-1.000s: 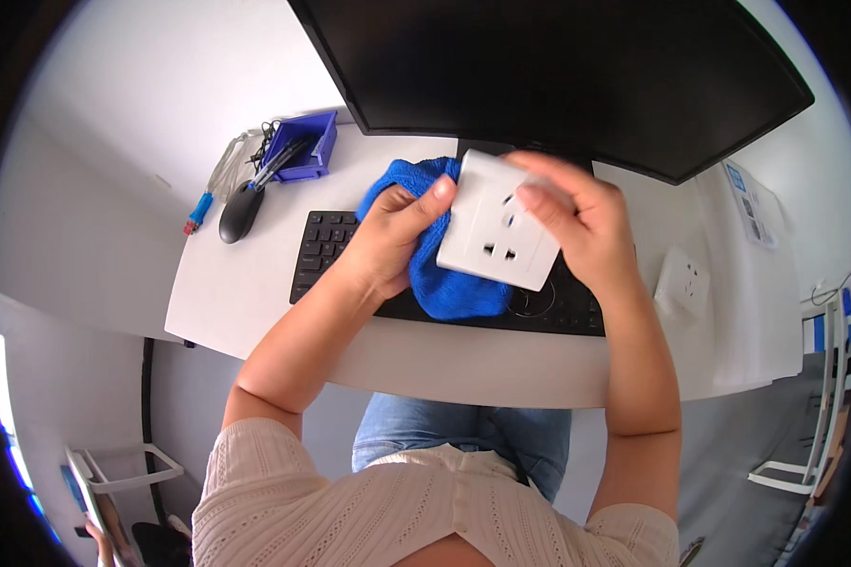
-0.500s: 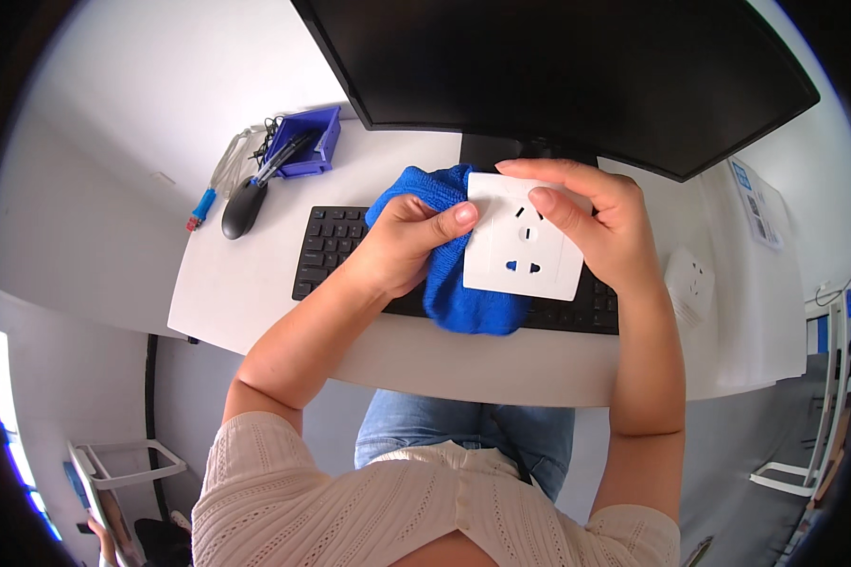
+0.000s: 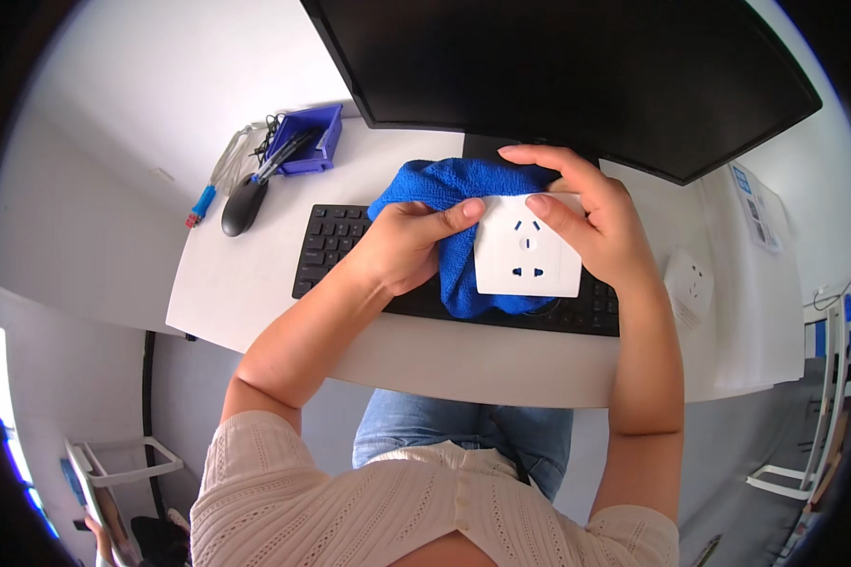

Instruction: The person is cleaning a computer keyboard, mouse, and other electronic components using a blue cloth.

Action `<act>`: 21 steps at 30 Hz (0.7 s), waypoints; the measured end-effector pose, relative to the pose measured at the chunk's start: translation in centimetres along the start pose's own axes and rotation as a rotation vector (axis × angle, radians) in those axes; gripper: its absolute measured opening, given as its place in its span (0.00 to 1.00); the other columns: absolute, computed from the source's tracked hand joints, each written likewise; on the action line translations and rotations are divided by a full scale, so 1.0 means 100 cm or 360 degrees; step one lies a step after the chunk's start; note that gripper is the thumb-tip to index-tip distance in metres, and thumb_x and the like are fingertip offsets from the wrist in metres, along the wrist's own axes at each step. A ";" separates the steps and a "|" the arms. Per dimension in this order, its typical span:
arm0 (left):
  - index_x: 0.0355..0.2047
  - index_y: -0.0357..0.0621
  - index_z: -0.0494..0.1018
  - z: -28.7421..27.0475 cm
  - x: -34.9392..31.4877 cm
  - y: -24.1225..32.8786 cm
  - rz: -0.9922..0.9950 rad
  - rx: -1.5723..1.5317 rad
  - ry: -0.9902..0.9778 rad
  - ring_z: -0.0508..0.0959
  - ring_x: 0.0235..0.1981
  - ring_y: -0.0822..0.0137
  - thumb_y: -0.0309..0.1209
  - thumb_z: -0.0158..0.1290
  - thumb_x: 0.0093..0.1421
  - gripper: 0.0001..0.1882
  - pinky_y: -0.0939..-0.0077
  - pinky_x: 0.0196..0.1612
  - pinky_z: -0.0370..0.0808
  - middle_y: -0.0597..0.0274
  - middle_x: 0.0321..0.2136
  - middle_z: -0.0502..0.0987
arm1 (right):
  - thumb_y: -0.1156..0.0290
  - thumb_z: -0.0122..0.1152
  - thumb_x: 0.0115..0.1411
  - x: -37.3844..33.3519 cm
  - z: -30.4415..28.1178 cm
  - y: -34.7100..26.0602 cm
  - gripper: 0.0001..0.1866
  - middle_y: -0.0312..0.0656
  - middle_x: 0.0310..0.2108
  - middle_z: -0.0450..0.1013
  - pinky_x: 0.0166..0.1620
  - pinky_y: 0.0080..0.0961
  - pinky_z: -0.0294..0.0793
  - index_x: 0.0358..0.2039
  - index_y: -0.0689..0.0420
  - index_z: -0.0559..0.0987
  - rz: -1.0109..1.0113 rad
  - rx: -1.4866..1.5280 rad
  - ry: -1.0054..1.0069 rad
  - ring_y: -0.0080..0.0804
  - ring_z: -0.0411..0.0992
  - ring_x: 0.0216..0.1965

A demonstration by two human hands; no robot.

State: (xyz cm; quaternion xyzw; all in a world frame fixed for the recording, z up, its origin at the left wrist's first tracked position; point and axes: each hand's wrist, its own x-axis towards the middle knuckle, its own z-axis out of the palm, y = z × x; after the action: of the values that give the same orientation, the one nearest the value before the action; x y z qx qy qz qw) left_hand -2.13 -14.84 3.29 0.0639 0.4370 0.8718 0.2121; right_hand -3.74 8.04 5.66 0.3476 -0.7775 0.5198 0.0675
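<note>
A square white wall socket [image 3: 528, 248] is held face up above the keyboard, its slots toward me. Behind it and out past its left and top edges spreads a blue cloth [image 3: 435, 181]. My left hand [image 3: 411, 244] is closed on the socket's left edge, thumb on the front, with the cloth bunched in its fingers. My right hand [image 3: 596, 222] grips the upper right corner, thumb on the face and index finger stretched over the top; its other fingers are hidden behind the socket.
Beneath the hands lies a black keyboard [image 3: 331, 248], with a large monitor [image 3: 577, 76] behind. A black mouse [image 3: 244, 206], a purple bin [image 3: 327, 142] with pens and a blue-tipped cable [image 3: 201, 206] are at left. Another white socket [image 3: 690, 282] and a white box [image 3: 756, 283] stand right.
The blue cloth now reaches across behind the socket's top edge, and its lower end has risen. The socket has tilted and shifted slightly right.
</note>
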 end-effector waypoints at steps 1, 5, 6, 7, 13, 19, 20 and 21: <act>0.50 0.33 0.76 0.000 0.001 0.000 0.0047 -0.0007 -0.0019 0.82 0.47 0.56 0.25 0.61 0.62 0.16 0.58 0.55 0.79 0.49 0.44 0.82 | 0.66 0.61 0.67 0.000 -0.001 -0.004 0.18 0.42 0.54 0.77 0.36 0.23 0.82 0.57 0.51 0.76 0.0011 0.0082 0.0006 0.37 0.83 0.41; 0.48 0.35 0.77 -0.008 0.000 0.008 0.0225 0.0362 -0.0097 0.83 0.43 0.57 0.26 0.68 0.54 0.22 0.60 0.52 0.80 0.50 0.41 0.83 | 0.67 0.61 0.66 0.002 -0.003 -0.007 0.18 0.42 0.57 0.76 0.37 0.24 0.82 0.56 0.53 0.77 0.0002 0.0235 -0.0064 0.37 0.83 0.43; 0.48 0.35 0.77 -0.008 0.000 0.010 0.0224 0.0361 -0.0098 0.83 0.43 0.57 0.26 0.68 0.54 0.22 0.60 0.52 0.80 0.50 0.41 0.83 | 0.67 0.61 0.66 0.002 -0.003 -0.007 0.18 0.42 0.57 0.76 0.37 0.24 0.82 0.56 0.53 0.77 0.0003 0.0234 -0.0064 0.37 0.83 0.43; 0.48 0.35 0.77 -0.007 -0.001 0.013 0.0195 0.0477 -0.0053 0.84 0.42 0.57 0.25 0.69 0.53 0.22 0.61 0.51 0.80 0.51 0.41 0.83 | 0.66 0.61 0.67 0.002 -0.002 -0.007 0.18 0.42 0.56 0.76 0.39 0.24 0.82 0.56 0.54 0.77 -0.0028 0.0218 -0.0057 0.37 0.82 0.43; 0.44 0.36 0.79 0.018 -0.011 0.016 0.0167 0.0553 0.0365 0.83 0.38 0.66 0.34 0.63 0.63 0.15 0.71 0.46 0.80 0.55 0.37 0.83 | 0.62 0.58 0.69 0.001 0.008 0.001 0.18 0.42 0.54 0.77 0.43 0.23 0.81 0.56 0.54 0.76 0.0088 0.0207 -0.0069 0.33 0.82 0.41; 0.54 0.33 0.71 -0.008 -0.004 0.015 0.0183 0.0086 -0.0016 0.80 0.47 0.65 0.50 0.52 0.69 0.30 0.72 0.49 0.79 0.50 0.47 0.78 | 0.56 0.59 0.68 0.002 0.005 0.007 0.22 0.44 0.50 0.78 0.40 0.22 0.79 0.58 0.53 0.75 0.0379 0.0307 -0.0192 0.29 0.81 0.38; 0.56 0.31 0.69 -0.007 -0.006 0.013 0.0120 0.0115 -0.0130 0.80 0.48 0.63 0.52 0.52 0.69 0.32 0.71 0.50 0.79 0.48 0.49 0.77 | 0.59 0.59 0.68 0.001 0.008 0.011 0.22 0.41 0.48 0.78 0.38 0.17 0.76 0.59 0.54 0.74 0.0319 0.0212 -0.0122 0.22 0.77 0.34; 0.58 0.30 0.68 -0.007 -0.008 0.013 0.0055 0.0142 -0.0241 0.79 0.50 0.62 0.53 0.52 0.68 0.35 0.70 0.51 0.79 0.46 0.51 0.77 | 0.61 0.59 0.68 0.001 0.011 0.012 0.23 0.37 0.47 0.78 0.35 0.12 0.72 0.60 0.55 0.73 0.0261 0.0120 -0.0054 0.15 0.73 0.31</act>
State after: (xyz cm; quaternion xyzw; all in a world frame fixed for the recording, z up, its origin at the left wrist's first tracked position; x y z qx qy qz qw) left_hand -2.05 -16.33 3.97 0.1466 0.4568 0.8477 0.2264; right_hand -4.29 7.26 4.30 0.2938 -0.7842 0.5465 -0.0015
